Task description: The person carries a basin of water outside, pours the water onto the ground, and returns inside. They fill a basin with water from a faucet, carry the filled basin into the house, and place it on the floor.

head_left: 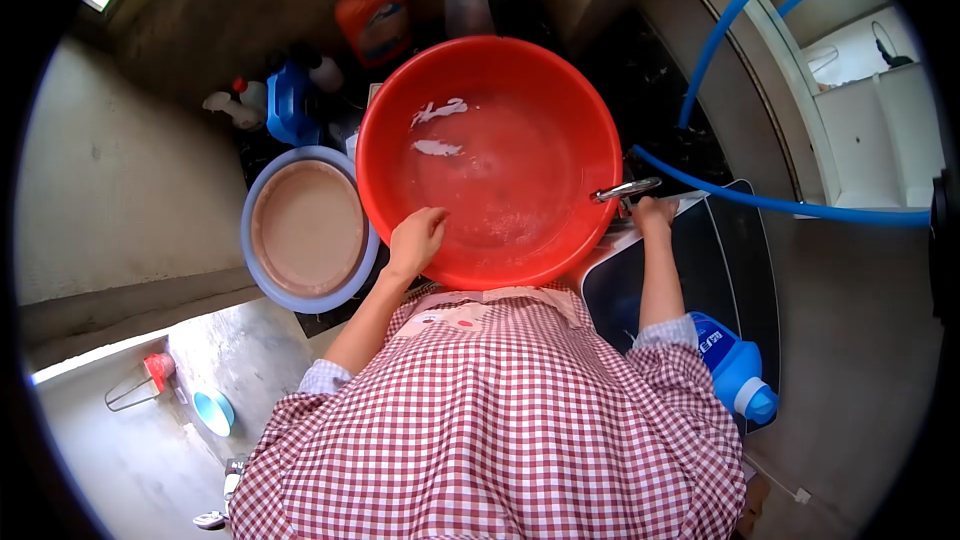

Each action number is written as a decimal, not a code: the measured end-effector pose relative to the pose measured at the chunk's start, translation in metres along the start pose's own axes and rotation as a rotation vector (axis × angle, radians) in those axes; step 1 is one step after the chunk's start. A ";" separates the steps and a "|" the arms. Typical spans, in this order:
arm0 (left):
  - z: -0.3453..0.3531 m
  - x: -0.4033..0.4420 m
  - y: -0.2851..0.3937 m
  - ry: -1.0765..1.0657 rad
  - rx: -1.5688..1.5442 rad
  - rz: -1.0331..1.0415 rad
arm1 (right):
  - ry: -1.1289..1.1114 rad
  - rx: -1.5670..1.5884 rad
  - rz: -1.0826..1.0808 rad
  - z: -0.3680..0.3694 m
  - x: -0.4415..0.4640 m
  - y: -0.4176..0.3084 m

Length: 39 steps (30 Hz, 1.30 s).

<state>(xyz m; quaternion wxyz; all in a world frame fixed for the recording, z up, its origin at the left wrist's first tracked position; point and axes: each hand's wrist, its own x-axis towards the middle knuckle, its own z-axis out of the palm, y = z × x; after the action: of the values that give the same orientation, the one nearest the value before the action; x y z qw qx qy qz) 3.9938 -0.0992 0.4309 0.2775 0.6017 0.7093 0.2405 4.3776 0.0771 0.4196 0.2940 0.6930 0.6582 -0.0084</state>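
A large red basin (pixel 590 130) holds shallow, slightly cloudy water and two white streaks or patches that I cannot identify. My left hand (pixel 418 240) is over its near left rim with the fingers curled together, and nothing shows in them. At the right rim, a metal tap (pixel 628 190) points its spout over the basin. My right hand (pixel 654 212) is closed at the base of this tap, its fingertips partly hidden behind the metal. Left of the red basin stands a pale blue-purple basin (pixel 262 265) with murky brownish water.
Behind the basins stand an orange bottle (pixel 374 25), a clear spray bottle (pixel 470 5) and a blue container (pixel 290 105). A blue hose (pixel 780 202) runs along the right. A blue detergent bottle (pixel 738 370) lies by my right elbow.
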 end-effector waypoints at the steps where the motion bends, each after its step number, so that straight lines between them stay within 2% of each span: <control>1: -0.004 0.004 0.000 0.019 -0.125 -0.001 | 0.016 0.094 -0.041 -0.004 -0.009 0.001; 3: -0.013 0.010 0.003 0.044 -0.378 -0.008 | 0.039 0.278 -0.116 -0.010 -0.035 0.001; 5: -0.034 0.021 0.017 -0.055 -0.593 -0.046 | -0.039 0.508 -0.109 -0.045 -0.087 -0.007; 7: -0.046 0.037 0.019 -0.171 -0.892 -0.086 | -0.126 0.859 -0.245 -0.068 -0.123 -0.026; 8: -0.051 0.047 0.015 -0.265 -0.945 -0.103 | -0.129 1.185 -0.362 -0.057 -0.126 -0.043; 9: -0.053 0.056 0.007 -0.078 -0.537 0.059 | -0.127 1.511 -0.479 -0.047 -0.127 -0.062; 10: -0.052 0.065 -0.002 0.105 -0.126 0.215 | 0.082 1.309 -0.310 -0.053 -0.135 -0.077; 11: -0.053 0.075 -0.012 0.288 0.287 0.367 | 0.378 0.899 -0.209 -0.049 -0.139 -0.085; 13: -0.061 0.104 -0.039 0.486 0.207 0.231 | 0.623 0.820 -0.018 -0.012 -0.121 -0.086; 15: -0.067 0.130 -0.069 0.549 0.336 0.075 | 0.692 0.762 0.119 0.004 -0.111 -0.085; 16: -0.073 0.141 -0.076 0.390 0.205 -0.134 | 0.724 0.731 0.188 0.011 -0.109 -0.085; 17: -0.077 0.151 -0.082 0.324 0.041 -0.195 | 0.601 0.867 0.234 0.017 -0.103 -0.085; 19: -0.074 0.164 -0.092 0.328 -0.043 -0.159 | 0.354 1.133 0.318 0.023 -0.079 -0.085; 22: -0.072 0.168 -0.104 0.348 -0.269 -0.220 | 0.363 1.138 0.423 0.020 -0.063 -0.091; 24: -0.075 0.161 -0.104 0.342 -0.312 -0.220 | 0.403 1.168 0.467 0.023 -0.054 -0.091; 26: -0.075 0.149 -0.107 0.355 -0.345 -0.224 | 0.520 1.334 0.366 0.048 -0.042 -0.089; 27: -0.079 0.139 -0.103 0.374 -0.463 -0.264 | 0.573 1.395 0.320 0.057 -0.042 -0.089; 30: -0.099 0.113 -0.078 0.379 -0.609 -0.333 | 0.470 1.373 0.306 0.052 -0.054 -0.089; 33: -0.106 0.106 -0.062 0.385 -0.712 -0.305 | 0.596 1.496 0.161 0.056 -0.056 -0.085; 34: -0.111 0.101 -0.055 0.377 -0.737 -0.315 | 0.552 1.446 0.159 0.055 -0.057 -0.081; 37: -0.130 0.087 -0.027 0.381 -0.819 -0.332 | 0.495 1.529 0.139 0.052 -0.061 -0.081; 38: -0.139 0.082 -0.019 0.390 -0.827 -0.340 | 0.386 1.558 0.159 0.051 -0.064 -0.081; 39: -0.147 0.075 -0.012 0.397 -0.832 -0.352 | 0.380 1.613 0.142 0.056 -0.064 -0.082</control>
<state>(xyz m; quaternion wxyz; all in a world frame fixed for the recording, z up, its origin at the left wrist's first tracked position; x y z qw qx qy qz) 3.8760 -0.0284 0.5224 0.3903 0.2536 0.6833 0.5626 4.3145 -0.0081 0.3661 -0.4094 0.7204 0.4434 -0.3417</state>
